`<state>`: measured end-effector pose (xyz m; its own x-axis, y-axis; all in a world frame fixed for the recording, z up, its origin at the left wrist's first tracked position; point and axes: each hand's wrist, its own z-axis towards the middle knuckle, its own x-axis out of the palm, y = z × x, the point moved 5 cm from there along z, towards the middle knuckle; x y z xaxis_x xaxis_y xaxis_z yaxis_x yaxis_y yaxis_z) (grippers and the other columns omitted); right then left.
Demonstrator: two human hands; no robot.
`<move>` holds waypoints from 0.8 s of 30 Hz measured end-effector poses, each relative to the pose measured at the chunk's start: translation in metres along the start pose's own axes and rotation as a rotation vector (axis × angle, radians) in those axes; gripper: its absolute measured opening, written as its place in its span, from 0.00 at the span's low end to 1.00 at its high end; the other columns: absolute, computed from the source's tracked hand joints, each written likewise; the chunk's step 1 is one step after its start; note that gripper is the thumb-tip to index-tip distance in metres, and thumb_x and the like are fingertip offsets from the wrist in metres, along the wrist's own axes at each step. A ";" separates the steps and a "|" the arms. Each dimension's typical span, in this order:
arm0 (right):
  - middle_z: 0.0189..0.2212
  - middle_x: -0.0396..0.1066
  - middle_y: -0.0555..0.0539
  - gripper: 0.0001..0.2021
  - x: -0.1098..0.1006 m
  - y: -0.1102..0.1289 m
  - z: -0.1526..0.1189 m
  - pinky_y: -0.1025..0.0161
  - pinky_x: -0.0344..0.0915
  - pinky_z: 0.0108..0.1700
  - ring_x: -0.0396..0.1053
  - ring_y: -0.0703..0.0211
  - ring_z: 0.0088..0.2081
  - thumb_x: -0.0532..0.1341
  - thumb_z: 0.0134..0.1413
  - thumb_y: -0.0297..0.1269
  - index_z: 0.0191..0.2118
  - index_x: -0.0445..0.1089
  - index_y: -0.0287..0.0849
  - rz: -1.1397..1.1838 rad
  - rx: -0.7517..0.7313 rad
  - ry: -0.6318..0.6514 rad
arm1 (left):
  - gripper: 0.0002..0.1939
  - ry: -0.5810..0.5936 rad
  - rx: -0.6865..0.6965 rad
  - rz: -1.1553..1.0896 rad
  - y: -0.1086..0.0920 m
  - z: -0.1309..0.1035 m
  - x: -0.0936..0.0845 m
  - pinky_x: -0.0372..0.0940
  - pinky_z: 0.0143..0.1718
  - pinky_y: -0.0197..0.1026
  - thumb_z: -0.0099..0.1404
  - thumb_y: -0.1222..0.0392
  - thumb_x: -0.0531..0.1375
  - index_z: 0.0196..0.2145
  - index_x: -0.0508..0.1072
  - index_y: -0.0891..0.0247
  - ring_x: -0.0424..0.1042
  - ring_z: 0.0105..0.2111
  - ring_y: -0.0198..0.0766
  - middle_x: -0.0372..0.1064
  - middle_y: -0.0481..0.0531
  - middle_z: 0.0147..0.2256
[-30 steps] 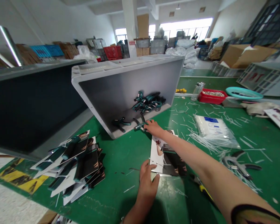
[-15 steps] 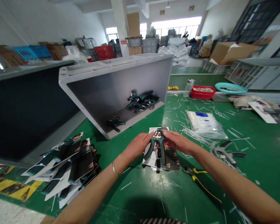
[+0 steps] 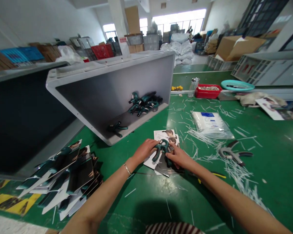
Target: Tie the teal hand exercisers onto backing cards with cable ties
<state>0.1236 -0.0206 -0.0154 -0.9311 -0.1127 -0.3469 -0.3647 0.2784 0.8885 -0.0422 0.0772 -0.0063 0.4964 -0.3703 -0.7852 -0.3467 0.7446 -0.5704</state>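
In front of me, green-handled pliers (image 3: 157, 154) with a rounded, C-shaped head lie over a printed backing card (image 3: 150, 162). My left hand (image 3: 146, 149) is closed on the left side of their head. From the right, my right hand (image 3: 179, 157) grips the right handle, with the thumb across it and the other fingers partly hidden behind. More printed card (image 3: 169, 133) shows above the pliers. Yellow-handled cutting pliers (image 3: 218, 175) lie mostly hidden under my right forearm.
A tilted grey bin (image 3: 88, 73) holds several similar pliers (image 3: 146, 104). Carded pliers (image 3: 70, 175) are piled at left. At right are a bag of white ties (image 3: 208, 123), loose ties (image 3: 202, 136), grey pliers (image 3: 231, 154), a red tray (image 3: 208, 93) and a glass jar (image 3: 193, 87).
My right hand has slid down from the head of the pliers to the right handle. The pliers and card have turned slightly, and the view has shifted a little.
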 end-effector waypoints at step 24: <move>0.56 0.62 0.38 0.21 0.003 0.011 -0.059 0.44 0.58 0.58 0.59 0.41 0.56 0.61 0.52 0.27 0.53 0.67 0.45 -0.756 -0.431 -0.357 | 0.15 -0.250 -0.330 -0.122 -0.023 -0.022 0.003 0.64 0.53 0.48 0.66 0.68 0.53 0.45 0.76 0.62 0.71 0.47 0.44 0.73 0.56 0.45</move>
<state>0.1173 -0.0741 0.0110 -0.4196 0.1994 -0.8855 -0.9069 -0.1341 0.3995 -0.0507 0.0465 -0.0007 0.7127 -0.2688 -0.6479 -0.4896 0.4708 -0.7339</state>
